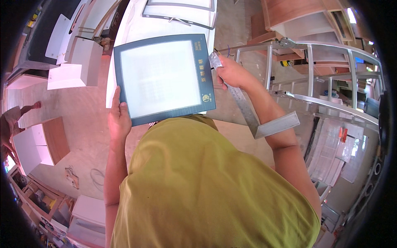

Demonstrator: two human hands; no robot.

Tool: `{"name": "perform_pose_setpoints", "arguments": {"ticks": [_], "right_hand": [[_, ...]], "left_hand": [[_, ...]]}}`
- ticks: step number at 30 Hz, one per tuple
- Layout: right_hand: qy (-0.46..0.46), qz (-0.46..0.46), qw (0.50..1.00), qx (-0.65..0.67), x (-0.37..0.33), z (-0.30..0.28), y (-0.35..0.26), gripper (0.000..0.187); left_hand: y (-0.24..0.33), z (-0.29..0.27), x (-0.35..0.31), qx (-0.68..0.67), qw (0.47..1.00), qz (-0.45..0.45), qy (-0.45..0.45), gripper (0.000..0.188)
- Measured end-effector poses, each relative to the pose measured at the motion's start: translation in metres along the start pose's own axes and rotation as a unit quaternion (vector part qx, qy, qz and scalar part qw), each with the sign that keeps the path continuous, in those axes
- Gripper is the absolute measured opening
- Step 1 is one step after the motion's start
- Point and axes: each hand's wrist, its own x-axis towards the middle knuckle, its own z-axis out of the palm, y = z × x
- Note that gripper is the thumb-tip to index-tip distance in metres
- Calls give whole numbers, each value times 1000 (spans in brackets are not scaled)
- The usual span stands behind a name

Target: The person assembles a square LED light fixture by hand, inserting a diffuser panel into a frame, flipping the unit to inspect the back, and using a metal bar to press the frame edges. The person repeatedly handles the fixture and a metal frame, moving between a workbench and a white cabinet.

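Note:
A flat, nearly square panel (161,78) with a dark blue border, gold markings and a pale, see-through middle is in front of me. My left hand (120,115) grips its lower left edge, thumb on the face and fingers along the side. At the panel's right edge, my right hand (232,73) is closed around one end of a metal try square (244,108). The square's blade slants down along my right forearm, and its thick stock points off to the right. Whether the right fingers also touch the panel I cannot tell.
Beneath the panel stretches a white tabletop (128,25), with dark-framed panels (178,18) at its far end. An aluminium ladder (310,70) lies to the right. White cabinet boxes (76,68) and a wood-sided box (56,140) stand left; another person (12,120) is at the left rim.

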Motion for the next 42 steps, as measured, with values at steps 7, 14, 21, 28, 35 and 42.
{"name": "perform_pose_setpoints", "arguments": {"ticks": [7, 14, 21, 28, 35, 42], "right_hand": [[-8, -24, 999, 25, 7, 0, 15, 28], [1, -21, 999, 30, 8, 2, 18, 27], [114, 25, 980, -160, 12, 22, 5, 44], [68, 37, 995, -67, -1, 11, -20, 51], [99, 25, 994, -30, 26, 12, 11, 42], [220, -14, 972, -82, 23, 7, 2, 37]], "left_hand": [[-7, 4, 0, 17, 999, 36, 20, 51], [-3, 2, 0, 20, 1000, 20, 10, 50], [3, -2, -2, 28, 1000, 6, 2, 51], [-1, 1, -1, 31, 999, 13, 11, 53], [-2, 4, -2, 64, 997, 35, 30, 56], [-12, 8, 0, 85, 995, 34, 37, 57]]}}
